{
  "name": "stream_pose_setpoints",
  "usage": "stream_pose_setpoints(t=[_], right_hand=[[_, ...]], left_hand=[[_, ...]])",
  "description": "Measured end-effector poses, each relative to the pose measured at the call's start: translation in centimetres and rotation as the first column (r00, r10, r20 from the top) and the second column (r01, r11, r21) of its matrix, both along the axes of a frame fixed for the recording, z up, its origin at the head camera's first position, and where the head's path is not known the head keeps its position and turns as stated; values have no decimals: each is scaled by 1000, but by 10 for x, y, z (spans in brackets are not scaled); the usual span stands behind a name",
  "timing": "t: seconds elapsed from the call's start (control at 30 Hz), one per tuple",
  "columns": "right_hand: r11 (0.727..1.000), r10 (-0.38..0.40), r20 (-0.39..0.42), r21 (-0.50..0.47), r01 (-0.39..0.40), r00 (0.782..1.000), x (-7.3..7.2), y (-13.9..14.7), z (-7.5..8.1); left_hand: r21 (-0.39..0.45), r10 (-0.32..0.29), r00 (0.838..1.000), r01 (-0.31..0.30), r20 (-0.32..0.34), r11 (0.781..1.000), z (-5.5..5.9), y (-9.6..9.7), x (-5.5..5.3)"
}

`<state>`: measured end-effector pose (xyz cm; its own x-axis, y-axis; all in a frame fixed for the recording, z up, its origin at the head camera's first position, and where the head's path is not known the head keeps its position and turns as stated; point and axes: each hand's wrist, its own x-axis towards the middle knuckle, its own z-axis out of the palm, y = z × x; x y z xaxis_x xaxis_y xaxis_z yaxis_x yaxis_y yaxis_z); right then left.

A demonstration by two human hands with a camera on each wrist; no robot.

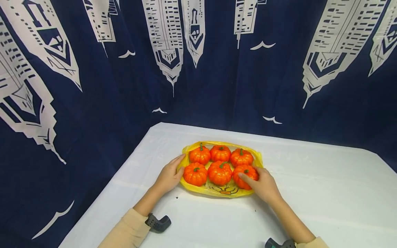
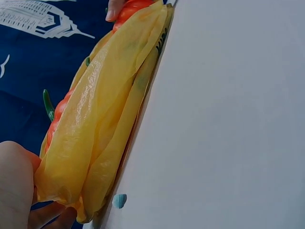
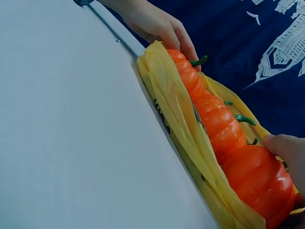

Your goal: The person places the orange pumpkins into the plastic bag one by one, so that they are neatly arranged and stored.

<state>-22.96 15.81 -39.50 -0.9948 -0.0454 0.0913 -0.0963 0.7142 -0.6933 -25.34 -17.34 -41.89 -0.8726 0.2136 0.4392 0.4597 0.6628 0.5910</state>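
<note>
A yellow plastic bag [image 1: 227,192], its mouth spread wide, lies on the white table with several shiny orange pumpkins [image 1: 220,173] in two rows inside. My left hand [image 1: 169,176] grips the bag's left end, thumb at the rim by the front left pumpkin [image 1: 195,175]. Part of that hand is hidden behind yellow plastic [image 2: 81,157] in the left wrist view. At the other end, my right hand [image 1: 266,185] holds the front right pumpkin [image 3: 259,183], thumb over its top and fingers round its far side. Green stems [image 3: 245,119] stick up from the pumpkins.
The white tablecloth [image 1: 325,193] stretches far to the right of the bag. Behind and to the left hangs a dark blue curtain [image 1: 211,100] printed with white buildings. Each forearm wears a dark wrist device [image 1: 159,223]. Small dark specks dot the cloth.
</note>
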Motion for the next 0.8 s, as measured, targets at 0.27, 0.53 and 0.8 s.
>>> stream_pose_setpoints(t=[0.27, 0.53, 0.8], right_hand=[[998, -26, -39, -59, 23, 999, 3, 8, 11], [979, 59, -209, -182, -98, 976, 3, 43, 34], [992, -47, -278, -124, 13, 959, 8, 100, 51]], left_hand=[[23, -13, 1000, 13, -9, 1000, -1, 2, 1], [69, -18, 999, 20, -27, 997, 1, 3, 2], [-34, -16, 997, 13, -72, 999, 12, 6, 7]])
